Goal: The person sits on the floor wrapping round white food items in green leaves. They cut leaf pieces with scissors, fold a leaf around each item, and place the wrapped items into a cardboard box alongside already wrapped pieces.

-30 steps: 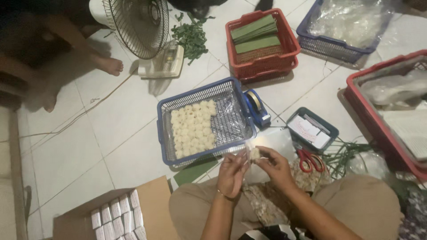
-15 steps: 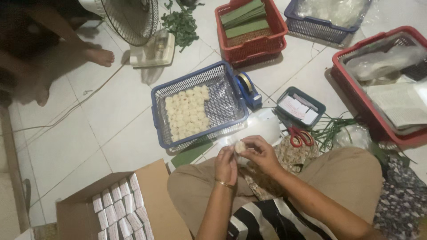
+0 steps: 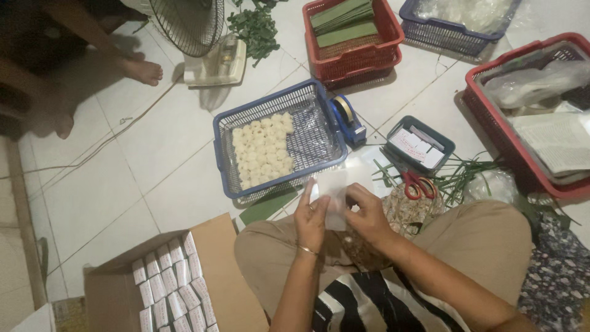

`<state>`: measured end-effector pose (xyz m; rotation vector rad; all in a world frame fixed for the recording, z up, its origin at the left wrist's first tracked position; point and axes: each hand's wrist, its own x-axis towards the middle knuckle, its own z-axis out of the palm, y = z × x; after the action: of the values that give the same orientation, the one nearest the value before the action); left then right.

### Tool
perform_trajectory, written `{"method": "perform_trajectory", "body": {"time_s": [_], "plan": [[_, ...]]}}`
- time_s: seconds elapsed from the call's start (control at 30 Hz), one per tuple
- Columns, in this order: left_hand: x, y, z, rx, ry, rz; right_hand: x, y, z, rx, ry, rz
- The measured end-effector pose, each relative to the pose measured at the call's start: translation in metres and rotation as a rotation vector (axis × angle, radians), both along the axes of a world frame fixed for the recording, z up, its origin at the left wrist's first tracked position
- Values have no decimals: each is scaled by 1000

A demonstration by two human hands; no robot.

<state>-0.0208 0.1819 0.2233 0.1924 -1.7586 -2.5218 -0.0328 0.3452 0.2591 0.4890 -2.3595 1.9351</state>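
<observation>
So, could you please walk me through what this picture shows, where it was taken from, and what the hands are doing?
There is no machine here: a person sits on a tiled floor and works with bare hands. The one picture comes from a camera worn on that person's head, looking down over the lap. The left hand and the right hand together hold a small clear plastic wrapper. Just ahead stands a blue basket with rows of pale round cakes; beside it are a tape dispenser, a small tray of paper labels and red-handled scissors. Farther off, a red basket holds folded green leaves. At lower left, a cardboard box holds rows of white wrapped packets. A fan and another person's bare foot show at the top.
</observation>
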Motion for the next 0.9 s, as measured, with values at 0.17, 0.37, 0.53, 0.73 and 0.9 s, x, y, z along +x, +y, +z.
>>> {"method": "perform_trajectory", "body": {"time_s": [0.17,0.37,0.53,0.73,0.9], "plan": [[-2,-1,-3,157,116,-59,1,-8,-3,-209,-165,-22],[3,5,5,55,215,-63,-5,-5,-20,-319,-184,-13],[6,14,37,-21,114,16,-9,-5,-8,-375,-302,173],[7,25,54,76,49,137,-17,-10,22,65,19,-124],[3,24,44,208,57,221,1,-13,47,64,-33,-141]]}}
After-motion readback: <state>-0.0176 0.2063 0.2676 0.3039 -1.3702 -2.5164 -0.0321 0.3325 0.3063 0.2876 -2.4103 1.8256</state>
